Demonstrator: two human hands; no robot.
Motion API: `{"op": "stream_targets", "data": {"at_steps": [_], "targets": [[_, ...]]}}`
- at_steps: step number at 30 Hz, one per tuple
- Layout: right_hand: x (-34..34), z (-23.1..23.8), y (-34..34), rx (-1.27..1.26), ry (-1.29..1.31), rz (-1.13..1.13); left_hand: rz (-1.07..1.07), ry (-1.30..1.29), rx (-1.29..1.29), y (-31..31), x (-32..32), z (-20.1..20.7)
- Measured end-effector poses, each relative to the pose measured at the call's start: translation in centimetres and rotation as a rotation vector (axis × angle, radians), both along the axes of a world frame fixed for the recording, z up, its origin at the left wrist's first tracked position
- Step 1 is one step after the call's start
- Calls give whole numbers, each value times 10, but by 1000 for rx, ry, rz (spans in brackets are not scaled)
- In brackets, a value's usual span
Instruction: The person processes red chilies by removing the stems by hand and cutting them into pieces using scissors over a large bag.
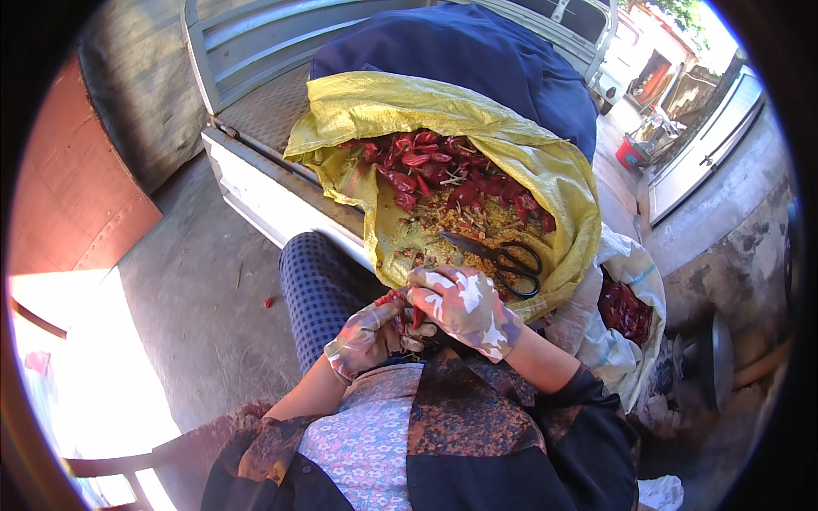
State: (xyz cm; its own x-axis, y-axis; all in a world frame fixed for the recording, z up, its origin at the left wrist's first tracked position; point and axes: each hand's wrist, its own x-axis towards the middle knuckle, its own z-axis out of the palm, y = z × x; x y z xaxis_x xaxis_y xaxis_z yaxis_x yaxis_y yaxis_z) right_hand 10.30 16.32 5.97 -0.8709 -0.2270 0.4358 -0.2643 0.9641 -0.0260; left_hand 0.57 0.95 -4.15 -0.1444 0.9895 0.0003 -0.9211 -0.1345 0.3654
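Close in front of my body, my left hand [366, 338] and my right hand [464, 305] meet, both in camouflage-patterned gloves. Their fingers are closed around a dried red chili pepper [399, 300], which is mostly hidden by the gloves. Just beyond them an open yellow woven sack [434, 92] lies with its mouth toward me. Inside it is a heap of dried red chilies [426, 159], with loose yellowish seeds [417, 232] spread nearer to me. Black-handled scissors [490, 252] rest on the seeds, close to my right hand, which does not hold them.
The sack lies on a truck bed [271, 140] with raised metal sides, against a dark blue cloth [477, 51]. At my right stands a white woven sack [635, 264] holding more dark red chilies [624, 308]. A red bucket [630, 153] is farther off near a wall.
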Motion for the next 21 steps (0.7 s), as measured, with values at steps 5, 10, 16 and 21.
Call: {"op": "stream_targets", "data": {"at_steps": [5,10,16,21], "targets": [[4,-6,1,-104,26,68,57,105,-113,5,4,7],[5,-4,3,-238,10,60,148,111,-50,12,8,3],[9,-5,-4,-428,-102,91,55,79,151,8,8,1],[10,-9,2,-848,90,64,49,402,-151,0,11,32]]}}
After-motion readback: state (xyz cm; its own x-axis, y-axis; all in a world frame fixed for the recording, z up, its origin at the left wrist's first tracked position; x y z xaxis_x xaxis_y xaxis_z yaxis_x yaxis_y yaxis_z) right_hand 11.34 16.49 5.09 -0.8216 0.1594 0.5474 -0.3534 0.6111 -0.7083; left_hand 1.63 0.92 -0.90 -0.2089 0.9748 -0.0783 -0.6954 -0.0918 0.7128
